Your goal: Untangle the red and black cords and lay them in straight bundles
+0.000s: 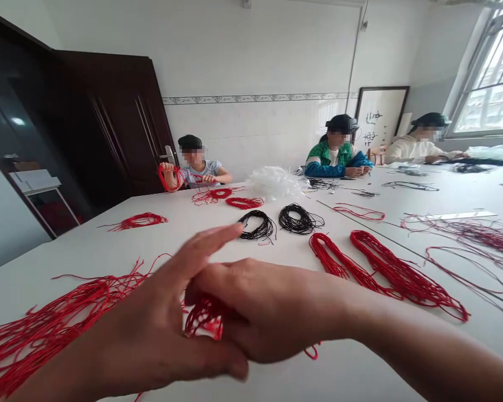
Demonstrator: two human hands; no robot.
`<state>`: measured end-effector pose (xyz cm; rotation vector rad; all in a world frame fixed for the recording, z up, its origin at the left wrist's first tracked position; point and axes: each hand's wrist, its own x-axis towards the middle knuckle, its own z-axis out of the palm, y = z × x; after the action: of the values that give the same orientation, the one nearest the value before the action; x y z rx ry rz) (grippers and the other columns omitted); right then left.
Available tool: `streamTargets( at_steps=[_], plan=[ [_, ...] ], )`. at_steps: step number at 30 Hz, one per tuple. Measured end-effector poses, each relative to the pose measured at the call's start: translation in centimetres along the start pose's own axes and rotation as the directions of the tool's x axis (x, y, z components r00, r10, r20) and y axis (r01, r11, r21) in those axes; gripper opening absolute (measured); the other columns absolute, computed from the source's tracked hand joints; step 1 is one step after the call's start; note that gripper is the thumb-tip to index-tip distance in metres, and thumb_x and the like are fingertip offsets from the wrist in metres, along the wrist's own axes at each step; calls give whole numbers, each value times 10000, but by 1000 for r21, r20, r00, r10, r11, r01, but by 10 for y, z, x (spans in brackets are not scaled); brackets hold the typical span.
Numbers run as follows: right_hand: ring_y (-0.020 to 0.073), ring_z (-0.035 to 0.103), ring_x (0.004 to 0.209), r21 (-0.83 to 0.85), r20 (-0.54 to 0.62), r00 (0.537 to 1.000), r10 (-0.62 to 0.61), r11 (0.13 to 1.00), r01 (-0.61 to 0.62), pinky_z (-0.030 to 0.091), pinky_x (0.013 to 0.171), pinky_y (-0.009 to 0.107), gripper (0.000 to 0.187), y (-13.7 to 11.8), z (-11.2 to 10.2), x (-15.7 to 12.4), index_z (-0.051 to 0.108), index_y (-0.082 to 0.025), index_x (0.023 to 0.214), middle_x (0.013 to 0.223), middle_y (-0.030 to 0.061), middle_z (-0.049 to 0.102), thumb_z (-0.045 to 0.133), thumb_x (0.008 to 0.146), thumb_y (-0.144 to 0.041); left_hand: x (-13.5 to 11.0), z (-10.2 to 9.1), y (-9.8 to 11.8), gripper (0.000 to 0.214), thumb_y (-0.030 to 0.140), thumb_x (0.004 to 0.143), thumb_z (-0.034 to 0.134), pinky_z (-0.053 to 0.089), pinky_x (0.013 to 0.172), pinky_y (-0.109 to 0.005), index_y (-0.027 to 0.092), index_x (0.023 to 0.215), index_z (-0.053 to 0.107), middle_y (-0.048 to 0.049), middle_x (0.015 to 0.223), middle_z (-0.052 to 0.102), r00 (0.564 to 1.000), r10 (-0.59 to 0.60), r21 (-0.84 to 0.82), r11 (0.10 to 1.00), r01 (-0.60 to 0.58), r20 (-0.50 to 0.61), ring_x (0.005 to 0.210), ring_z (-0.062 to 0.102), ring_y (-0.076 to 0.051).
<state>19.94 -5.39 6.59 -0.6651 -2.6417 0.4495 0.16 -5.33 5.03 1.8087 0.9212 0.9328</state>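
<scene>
Over the table in front of me, my right hand (260, 312) is closed around a bundle of red cord (205, 318). A small red loop pokes out beneath that hand. My left hand (159, 318) is at its left side, thumb and fingers spread wide around the cord and the right hand's fingers. Whether the left palm touches the cord is hidden. Left of my hands lies a loose spread of red cords (67, 312). To the right are two long red cord hanks (402, 268) (331, 257).
Two black cord coils (255, 226) (299, 218) lie ahead on the white table (184, 245). Behind them is a heap of clear plastic (274, 183). Across the table sit three people; the left one (201, 170) holds red cord. Thin dark red cords (482, 234) lie far right.
</scene>
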Motion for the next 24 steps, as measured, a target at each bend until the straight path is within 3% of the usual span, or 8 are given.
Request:
streamTargets(
  at_steps=[4, 7, 10, 13, 17, 19, 21, 24],
  plan=[
    [103, 527, 719, 111, -12, 996, -88, 990, 89, 420, 599, 183, 236, -18, -9, -5, 507, -149, 882, 860, 26, 586, 482, 670, -50, 3, 31, 13, 1100, 129, 452, 761, 457, 845, -326, 461, 1279, 117, 16, 1212, 473, 967, -26, -31, 999, 35, 252, 1093, 471, -244],
    [82, 538, 697, 227, 41, 998, -56, 973, 45, 421, 580, 163, 332, -19, -15, -18, 497, -169, 966, 879, 4, 602, 487, 666, -26, -4, 45, 12, 1065, 188, 527, 732, 489, 753, -292, 442, 1290, 34, 20, 1051, 563, 961, -135, 10, 990, 137, 242, 927, 566, -189],
    [85, 542, 721, 229, 51, 999, 3, 973, -14, 419, 603, 166, 385, -15, -18, -36, 497, -193, 1007, 885, -4, 602, 488, 665, -18, -10, 56, 11, 641, 240, 666, 616, 464, 727, -232, 379, 1217, 320, 38, 952, 575, 979, -178, 162, 974, 161, 100, 833, 556, -125],
    [97, 540, 698, 148, -45, 989, 142, 980, -134, 405, 567, 178, 468, -11, -11, -52, 431, -258, 1119, 847, -15, 596, 499, 698, -66, -11, 65, 15, 134, 201, 755, 456, 408, 567, -171, 241, 837, 555, 54, 669, 542, 984, -149, 318, 942, 111, 100, 594, 482, -67],
    [126, 519, 624, 1, -190, 916, 354, 933, -361, 378, 514, 214, 398, -7, 5, -69, 404, -298, 1142, 759, -3, 578, 520, 763, -262, -10, 69, 20, 152, 132, 741, 382, 338, 538, -187, 205, 714, 513, 55, 619, 510, 991, -91, 448, 893, 38, 97, 552, 407, -66],
    [120, 481, 559, -34, -194, 885, 424, 898, -438, 350, 478, 220, 151, -5, 8, -74, 528, -259, 902, 676, -1, 553, 496, 782, -345, -8, 73, 16, 152, 159, 756, 383, 323, 542, -198, 214, 740, 524, 50, 624, 500, 994, -67, 409, 912, 28, 81, 564, 396, -71],
    [104, 430, 506, 22, -190, 869, 458, 886, -462, 314, 431, 211, 186, 0, 4, -78, 528, -223, 722, 603, -7, 513, 493, 779, -397, -3, 81, 7, 126, 253, 782, 407, 300, 496, -198, 225, 780, 529, 56, 569, 438, 995, -92, 255, 964, 81, 31, 517, 351, -68],
    [72, 351, 439, 315, -254, 815, 522, 841, -440, 273, 372, 187, 246, 19, -9, -78, 509, -200, 710, 526, -34, 433, 505, 765, -440, 7, 103, -17, 204, 391, 772, 446, 310, 468, -188, 237, 890, 509, 70, 522, 372, 979, -191, -130, 975, 181, -68, 470, 327, -58]
  ],
)
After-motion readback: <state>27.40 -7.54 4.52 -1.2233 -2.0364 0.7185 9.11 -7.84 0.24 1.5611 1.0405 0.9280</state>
